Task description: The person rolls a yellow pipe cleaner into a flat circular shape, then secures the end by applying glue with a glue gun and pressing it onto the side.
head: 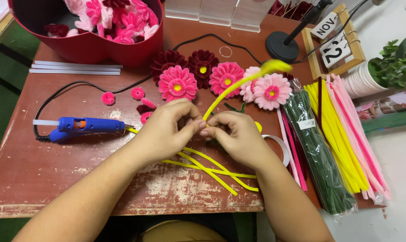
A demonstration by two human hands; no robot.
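Item: yellow pipe cleaner [239, 85], in hand. It is pinched at its lower end between the fingertips of the left hand [167, 130] and the right hand [236, 136], which meet near the middle of the table [55, 179], towards its near edge. Both hands are closed, thumbs against forefingers, on that one stem. Its long axis runs up and away to the right, from the pinch towards the far right corner, and its free tip blurs above the flowers. Both hands are equally near, each touching it.

Loose yellow pipe cleaners [212, 168]: about four, lying flat and crossing under the wrists, by the near edge.

Glue gun [84, 126]: one, blue, lying on its side left of the left hand, nozzle pointing right, black cord looping to the far edge.

Finished flowers [221, 78]: six in a row beyond the hands, two dark red, two deep pink, two pale pink. Small pink pompom pieces [138, 93]: about five, left of the row.

Glue sticks [75, 68]: three, by the far left edge.

Red heart-shaped box [91, 47]: one, far left corner, holding more pink flowers, too crowded to count.

Bundles of pipe cleaners [333, 134]: at the right edge, one green in a clear bag, with yellow and pink beside it.

White tape roll [281, 145]: one, just right of the right hand, partly hidden.
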